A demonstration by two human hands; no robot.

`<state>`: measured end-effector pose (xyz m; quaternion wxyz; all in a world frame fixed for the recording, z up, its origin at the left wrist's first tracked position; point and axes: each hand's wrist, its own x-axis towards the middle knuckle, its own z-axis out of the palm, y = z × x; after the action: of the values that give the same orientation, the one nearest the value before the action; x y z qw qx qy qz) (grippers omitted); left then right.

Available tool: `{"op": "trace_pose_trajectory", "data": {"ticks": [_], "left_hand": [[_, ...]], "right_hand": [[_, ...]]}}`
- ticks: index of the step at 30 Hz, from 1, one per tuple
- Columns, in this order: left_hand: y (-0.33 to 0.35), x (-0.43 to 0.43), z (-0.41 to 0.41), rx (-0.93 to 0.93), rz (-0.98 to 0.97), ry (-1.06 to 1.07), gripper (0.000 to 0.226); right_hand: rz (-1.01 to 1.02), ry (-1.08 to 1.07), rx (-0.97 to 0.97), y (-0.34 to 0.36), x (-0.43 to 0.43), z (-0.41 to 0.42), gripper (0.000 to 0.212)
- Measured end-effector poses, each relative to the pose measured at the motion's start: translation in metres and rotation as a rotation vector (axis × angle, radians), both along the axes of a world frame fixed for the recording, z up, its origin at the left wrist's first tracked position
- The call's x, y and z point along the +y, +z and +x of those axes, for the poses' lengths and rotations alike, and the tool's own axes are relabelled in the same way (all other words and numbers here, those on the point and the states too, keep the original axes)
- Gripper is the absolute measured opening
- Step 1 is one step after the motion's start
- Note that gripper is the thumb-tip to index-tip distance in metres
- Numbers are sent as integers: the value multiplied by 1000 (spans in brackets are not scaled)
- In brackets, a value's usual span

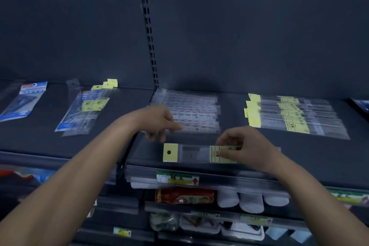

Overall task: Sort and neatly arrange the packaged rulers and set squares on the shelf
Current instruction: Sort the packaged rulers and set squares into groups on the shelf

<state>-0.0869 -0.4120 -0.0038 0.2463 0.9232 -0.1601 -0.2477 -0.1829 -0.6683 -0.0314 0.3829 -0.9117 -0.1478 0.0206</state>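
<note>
A packaged ruler with a yellow header card (191, 153) lies crosswise near the front edge of the dark shelf (299, 158). My right hand (245, 146) pinches it at its yellow label. My left hand (159, 122) hovers above the ruler's left end, fingers loosely curled, holding nothing that I can make out. Behind it lies a row of clear-packed rulers (193, 113). To the right sits a fanned stack of yellow-carded rulers (293, 115).
On the left shelf section lie a mixed pile of rulers and a set square pack (83, 112) and a blue set square pack (24, 101). A slotted upright (148, 32) divides the sections. Price tags (177, 178) and other goods fill the lower shelves.
</note>
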Motion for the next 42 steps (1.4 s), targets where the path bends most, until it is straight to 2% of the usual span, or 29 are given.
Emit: {"op": "trace_pose_trajectory", "data": {"ticks": [6,15,16,18,21,25,28,32,35,38,42], "left_hand": [[-14,-9,15,-147,99,-59,34],[-20,-14,9,-632,403,-86,38],[-20,-16,9,-662,374,-103,38],[-17,-25,7,-628,192,-171,38],[-13,-51,0,-416,-83,-359,43],[-21,-104,-6,-338,-234,-491,18],[-32,-152,-10,-299,-356,-488,12],[-40,-205,-5,-386,-382,-394,15],[-49,-239,-1,-408,-370,-259,18],[-57,-259,1,-463,-337,-177,20],[-61,-271,-4,-553,-238,-129,20]], "right_hand": [[10,-58,-22,-3,-2,3,15],[-1,-145,10,-10,1,5,15],[9,-154,13,-9,0,5,16],[42,-176,19,-7,-4,5,15],[51,-224,13,-2,-16,1,14],[78,-276,3,5,-51,-2,11],[37,-310,-6,8,-91,0,15],[-13,-332,-24,-1,-148,7,14],[-146,-319,-99,-16,-193,11,14],[-204,-330,-163,-30,-226,12,29],[-210,-317,-180,-38,-242,13,33]]}}
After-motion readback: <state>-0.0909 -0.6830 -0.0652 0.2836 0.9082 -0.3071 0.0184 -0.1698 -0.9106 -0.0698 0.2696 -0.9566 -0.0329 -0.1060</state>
